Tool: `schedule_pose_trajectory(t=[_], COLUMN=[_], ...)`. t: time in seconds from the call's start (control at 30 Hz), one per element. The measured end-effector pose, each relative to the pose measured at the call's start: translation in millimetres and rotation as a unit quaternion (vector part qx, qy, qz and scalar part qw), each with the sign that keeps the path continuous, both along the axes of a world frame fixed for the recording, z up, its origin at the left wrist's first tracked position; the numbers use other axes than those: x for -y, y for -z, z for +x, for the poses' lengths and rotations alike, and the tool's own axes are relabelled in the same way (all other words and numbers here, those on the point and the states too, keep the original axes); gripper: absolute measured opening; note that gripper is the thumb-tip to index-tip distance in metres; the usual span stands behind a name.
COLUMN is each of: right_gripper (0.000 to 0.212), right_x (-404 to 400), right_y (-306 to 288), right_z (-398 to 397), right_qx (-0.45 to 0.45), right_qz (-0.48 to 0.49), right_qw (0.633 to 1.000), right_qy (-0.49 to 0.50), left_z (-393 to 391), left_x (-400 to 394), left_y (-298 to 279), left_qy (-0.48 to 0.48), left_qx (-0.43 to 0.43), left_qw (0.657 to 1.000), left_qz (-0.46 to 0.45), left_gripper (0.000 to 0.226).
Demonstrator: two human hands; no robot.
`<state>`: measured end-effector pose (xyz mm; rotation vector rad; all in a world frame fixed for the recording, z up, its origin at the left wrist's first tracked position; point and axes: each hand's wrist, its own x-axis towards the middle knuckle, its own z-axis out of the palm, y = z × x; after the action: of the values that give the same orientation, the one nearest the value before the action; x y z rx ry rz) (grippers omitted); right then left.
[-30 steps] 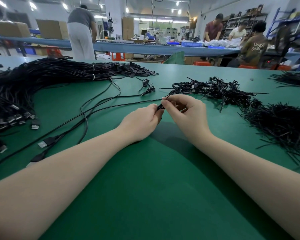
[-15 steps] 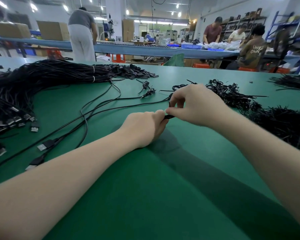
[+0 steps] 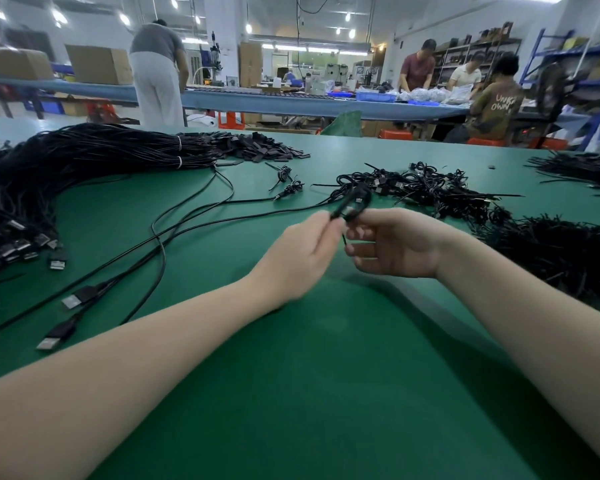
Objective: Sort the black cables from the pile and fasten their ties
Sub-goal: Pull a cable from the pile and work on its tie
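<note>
My hands have come up off the green felt-topped counter (image 3: 326,393) since a moment ago, and the thin black cable end that lay flat between them is now bent into a small black loop (image 3: 352,204) held in the air. My left hand (image 3: 302,251) pinches the loop at its near side with fingertips pressed together on the cord; my right hand (image 3: 395,242) has turned palm up, its fingers curled and its grip closed on the loop's base, where a short black tie end pokes down between them. I judge that the coil is formed and the tie is next to be wrapped and fastened. The rest of the long black cable (image 3: 243,202) trails left across the counter toward its flat USB plugs (image 3: 73,299).

Round about: a big bundle of black cables banded with white ties (image 3: 94,157) lies far left, a heap of small coiled and tied black cables (image 3: 430,188) sits just beyond my hands, and a mound of loose black tie strips (image 3: 561,251) is at my right. The trailing cord crosses other loose cords, so a tug might drag them along
</note>
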<state>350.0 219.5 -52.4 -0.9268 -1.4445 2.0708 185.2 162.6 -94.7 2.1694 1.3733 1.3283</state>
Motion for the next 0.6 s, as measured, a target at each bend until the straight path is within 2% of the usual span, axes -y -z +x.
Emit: schedule_pose_trajectory(t=[0.07, 0.13, 0.2, 0.33, 0.47, 0.6], right_gripper=[0.009, 0.009, 0.012, 0.016, 0.019, 0.015], right_x=[4.0, 8.7, 12.9, 15.2, 17.3, 19.2], right_y=[3.6, 12.0, 21.4, 27.3, 28.1, 26.2], right_z=[-16.9, -33.5, -43.9, -43.6, -43.2, -39.5], right_qx=[-0.056, -0.095, -0.111, -0.079, -0.034, -0.014], right_qz=[0.0, 0.027, 0.059, 0.149, 0.258, 0.292], right_qw=[0.997, 0.986, 0.974, 0.956, 0.935, 0.931], right_qy=[0.061, 0.133, 0.187, 0.24, 0.243, 0.218], left_z=[3.6, 2.8, 1.0, -0.2, -2.2, -5.1], left_x=[-5.5, -10.3, -11.9, -13.4, -14.8, -13.6], left_y=[0.3, 0.0, -0.7, -1.4, -1.2, -1.7], left_qy=[0.006, -0.006, -0.001, 0.007, -0.004, -0.013], left_qx=[0.197, 0.27, 0.296, 0.312, 0.302, 0.285], left_qw=[0.977, 0.956, 0.945, 0.933, 0.934, 0.938], left_qz=[-0.075, -0.115, -0.142, -0.18, -0.191, -0.194], left_gripper=[0.033, 0.032, 0.032, 0.033, 0.033, 0.033])
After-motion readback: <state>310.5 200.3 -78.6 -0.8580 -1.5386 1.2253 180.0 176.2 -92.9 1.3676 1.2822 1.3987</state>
